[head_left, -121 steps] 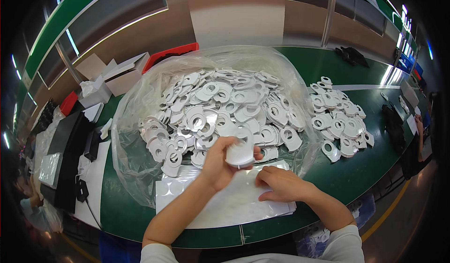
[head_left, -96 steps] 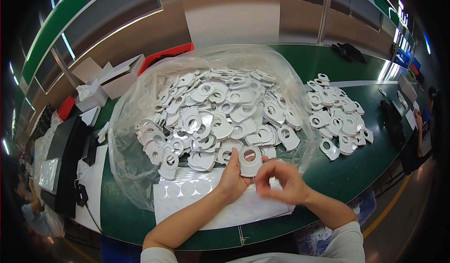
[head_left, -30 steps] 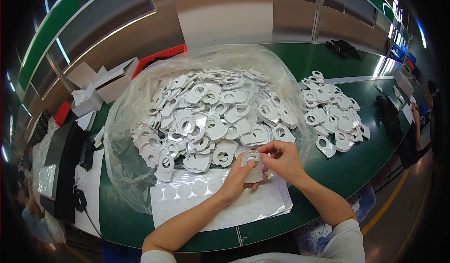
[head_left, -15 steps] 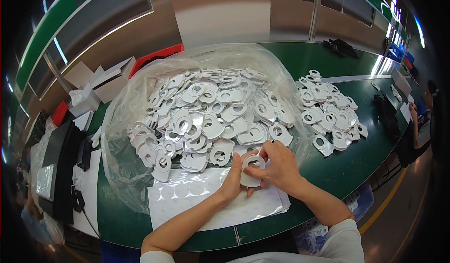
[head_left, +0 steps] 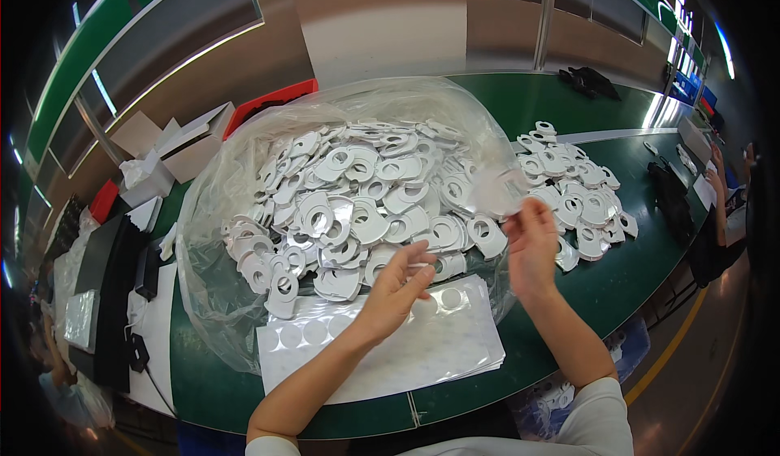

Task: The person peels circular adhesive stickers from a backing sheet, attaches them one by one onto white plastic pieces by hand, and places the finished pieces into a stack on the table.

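Note:
My right hand (head_left: 533,245) is raised over the right edge of the plastic bag, its fingers pinching a white plastic part (head_left: 497,192) that is smeared by motion. Bare and with fingers apart, my left hand (head_left: 398,287) hovers between the bag's near edge and the sheets. Below it lies a stack of white sheets (head_left: 382,366) with rows of round clear stickers (head_left: 315,332). In front of me the open clear bag (head_left: 213,301) holds a big heap of white plastic parts (head_left: 367,219), each with a round hole. A smaller pile of such parts (head_left: 597,208) rests on the table to the right.
The green table (head_left: 520,102) has a curved near edge. At the back left are a red bin (head_left: 268,102) and white cartons (head_left: 199,141). Black bags (head_left: 670,200) lie on the right, near another person's hand (head_left: 715,181). Beneath the right edge is a blue container (head_left: 630,350).
My hands have parted. The right one has carried the white plastic part up and to the right; the left one has let go of it and opened, staying near the sheets.

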`<state>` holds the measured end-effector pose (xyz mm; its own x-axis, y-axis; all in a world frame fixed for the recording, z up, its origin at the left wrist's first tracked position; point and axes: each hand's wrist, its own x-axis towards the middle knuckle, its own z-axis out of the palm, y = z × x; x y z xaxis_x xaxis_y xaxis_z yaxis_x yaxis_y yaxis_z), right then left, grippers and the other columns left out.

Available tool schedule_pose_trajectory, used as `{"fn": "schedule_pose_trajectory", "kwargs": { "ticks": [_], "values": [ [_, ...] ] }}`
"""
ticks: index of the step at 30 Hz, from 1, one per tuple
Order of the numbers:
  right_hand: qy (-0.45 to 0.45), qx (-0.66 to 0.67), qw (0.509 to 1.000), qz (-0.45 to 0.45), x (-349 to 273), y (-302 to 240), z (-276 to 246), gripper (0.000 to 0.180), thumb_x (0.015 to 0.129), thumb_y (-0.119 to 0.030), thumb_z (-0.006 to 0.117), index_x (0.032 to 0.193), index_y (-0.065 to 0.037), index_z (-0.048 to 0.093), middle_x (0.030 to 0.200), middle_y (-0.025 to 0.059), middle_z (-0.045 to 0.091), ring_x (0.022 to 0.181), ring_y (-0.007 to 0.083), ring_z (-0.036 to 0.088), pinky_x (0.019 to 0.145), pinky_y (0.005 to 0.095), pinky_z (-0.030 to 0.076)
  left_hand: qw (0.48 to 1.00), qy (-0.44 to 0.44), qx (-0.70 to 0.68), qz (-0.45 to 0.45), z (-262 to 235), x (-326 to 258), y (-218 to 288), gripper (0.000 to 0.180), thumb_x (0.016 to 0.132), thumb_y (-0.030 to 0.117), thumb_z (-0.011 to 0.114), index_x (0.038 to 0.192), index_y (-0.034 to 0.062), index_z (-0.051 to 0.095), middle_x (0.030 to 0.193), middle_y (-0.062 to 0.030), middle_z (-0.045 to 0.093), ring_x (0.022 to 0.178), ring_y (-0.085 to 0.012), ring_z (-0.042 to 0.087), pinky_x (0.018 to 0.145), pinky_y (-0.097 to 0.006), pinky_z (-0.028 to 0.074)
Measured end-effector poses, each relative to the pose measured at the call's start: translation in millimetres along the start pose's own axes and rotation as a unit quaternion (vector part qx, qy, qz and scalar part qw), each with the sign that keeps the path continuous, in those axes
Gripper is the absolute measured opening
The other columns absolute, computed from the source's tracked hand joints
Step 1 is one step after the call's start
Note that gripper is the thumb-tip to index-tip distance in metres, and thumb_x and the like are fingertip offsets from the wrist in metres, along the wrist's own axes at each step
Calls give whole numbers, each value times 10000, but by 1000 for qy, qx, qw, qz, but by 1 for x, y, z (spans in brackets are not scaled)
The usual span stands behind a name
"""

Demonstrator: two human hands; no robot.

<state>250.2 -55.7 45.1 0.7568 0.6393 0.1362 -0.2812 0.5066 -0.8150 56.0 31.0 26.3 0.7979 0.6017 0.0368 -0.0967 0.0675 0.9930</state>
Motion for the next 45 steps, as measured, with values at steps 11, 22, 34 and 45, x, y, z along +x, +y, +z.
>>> {"fn": "schedule_pose_trajectory", "kwargs": {
  "ticks": [11, 22, 34, 45],
  "values": [
    [-259, -226, 937, 66, -20, 7, 1, 219, 888, -180, 611, 1054, -38, 596, 918, 34, 647, 759, 112, 591, 685, 256, 477, 737, 10, 622, 265, -9, 5, -31, 380, 804, 167, 630, 1166, 81, 550, 1088, -86, 550, 994, -269, 501, 822, -390, 402],
    [-596, -570, 565, -16, -76, -3, 13, 250, 713, -197, 729, 857, -29, 613, 878, 112, 592, 909, 303, 577, 781, 393, 471, 807, -14, 574, 139, -10, 10, -23, 280, 789, 217, 641, 1037, 112, 565, 1037, -101, 511, 981, -270, 458, 824, -382, 354],
    [-633, -551, 541, -53, -76, 4, 7, 225, 766, -196, 699, 858, -27, 584, 896, 111, 569, 906, 286, 549, 797, 366, 447, 753, 15, 614, 237, -6, 10, -28, 385, 752, 281, 700, 1018, 73, 516, 1100, -96, 521, 1103, -305, 431, 933, -433, 296],
    [-649, -513, 561, -9, -67, -1, 9, 123, 784, -146, 646, 798, -23, 646, 826, 105, 583, 809, 286, 583, 728, 355, 474, 941, 19, -327, -86, 14, -8, -8, 507, 978, 414, 262, 1267, 25, 409, 1232, -145, 502, 1129, -291, 509, 910, -456, 469]
  ]
}}
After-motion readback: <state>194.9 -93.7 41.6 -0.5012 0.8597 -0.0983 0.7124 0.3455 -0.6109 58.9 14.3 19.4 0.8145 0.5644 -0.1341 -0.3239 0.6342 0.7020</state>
